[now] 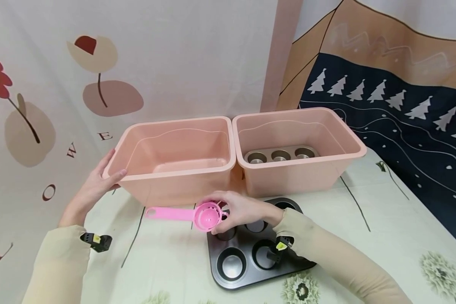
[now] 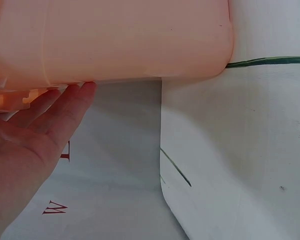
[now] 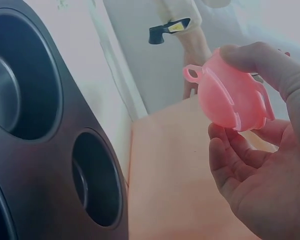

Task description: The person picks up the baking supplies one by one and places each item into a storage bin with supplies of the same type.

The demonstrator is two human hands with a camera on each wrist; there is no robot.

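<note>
Between its thumb and fingers, my right hand (image 1: 237,209) pinches the cup of a pink egg separator (image 1: 207,216), whose handle points left. It is held over the left end of a dark muffin tin (image 1: 247,270). In the right wrist view the separator (image 3: 227,95) shows its rounded underside and slot, gripped by the right hand (image 3: 270,165). My left hand (image 1: 99,181) holds the left end of the left pink bin (image 1: 175,185), thumb over the rim. The left wrist view shows the left hand's (image 2: 40,135) fingers under the rim of that bin (image 2: 130,40).
A second pink bin (image 1: 300,175) stands to the right, beside the left one. Inside it lies a bronze muffin tin (image 1: 269,153). Behind the bins hangs a printed curtain (image 1: 197,63); a dark cloth with white trees (image 1: 410,139) lies at the right.
</note>
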